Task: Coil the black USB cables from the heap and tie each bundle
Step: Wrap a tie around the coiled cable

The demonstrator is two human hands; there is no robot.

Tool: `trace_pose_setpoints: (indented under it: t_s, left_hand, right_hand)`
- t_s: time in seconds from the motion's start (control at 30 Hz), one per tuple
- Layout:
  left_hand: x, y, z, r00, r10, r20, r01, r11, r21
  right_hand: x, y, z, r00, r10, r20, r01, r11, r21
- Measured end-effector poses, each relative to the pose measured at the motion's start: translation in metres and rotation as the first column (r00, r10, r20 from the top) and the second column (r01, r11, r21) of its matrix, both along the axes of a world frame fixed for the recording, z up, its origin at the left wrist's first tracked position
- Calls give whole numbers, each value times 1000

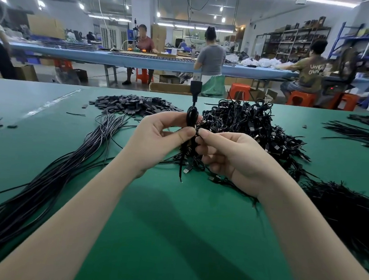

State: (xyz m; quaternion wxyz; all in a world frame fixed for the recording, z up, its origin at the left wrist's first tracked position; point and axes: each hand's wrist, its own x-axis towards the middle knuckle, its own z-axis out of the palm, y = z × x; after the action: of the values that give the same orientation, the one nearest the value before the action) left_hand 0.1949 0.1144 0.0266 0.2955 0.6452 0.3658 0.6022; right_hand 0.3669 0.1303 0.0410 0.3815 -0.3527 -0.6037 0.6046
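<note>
Tying step in hand: left hand (pixel 157 135) pinching coiled bundle (pixel 191 118), right hand (pixel 225 152) pinching tie at its waist; next, probably twisting tie tight.

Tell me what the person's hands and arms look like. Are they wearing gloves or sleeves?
No gloves and no sleeves in view. The left hand and right hand are bare, with short, plain nails. Both forearms are bare too, with no watch, ring or bracelet showing.
</note>
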Motion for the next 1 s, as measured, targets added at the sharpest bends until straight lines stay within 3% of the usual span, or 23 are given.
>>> trace_pose_setpoints:
  t_s: [0.1, 0.3, 0.47, 0.6, 0.9, 1.0]
  left_hand:
    - [1, -1, 0, 1000, -20, 5, 20, 1000, -5]
    - [-1, -3, -1, 993, -87, 77, 89, 996, -26]
    - [-1, -4, -3, 970, -177, 167, 197, 974, -115]
    - [-2, -3, 1, 999, -38, 39, 39, 998, -48]
    - [0, -2, 1, 997, 62, -48, -65, 996, -56]
    - [0, -3, 3, 995, 80, -63, -84, 994, -64]
  right_hand:
    - [-2, -1, 0, 999, -25, -38, 27, 999, 34]
    - [-7, -5, -3, 993, -120, 4, 112, 936, 333]
    - [-9, -6, -2, 996, -32, -80, 43, 989, 140]
    - [-9, -6, -2, 995, -83, -52, 86, 995, 58]
    - [6, -1, 3, 1000, 7, -4, -7, 1000, 6]
    - [4, 1, -1, 1000, -25, 1, 25, 996, 84]
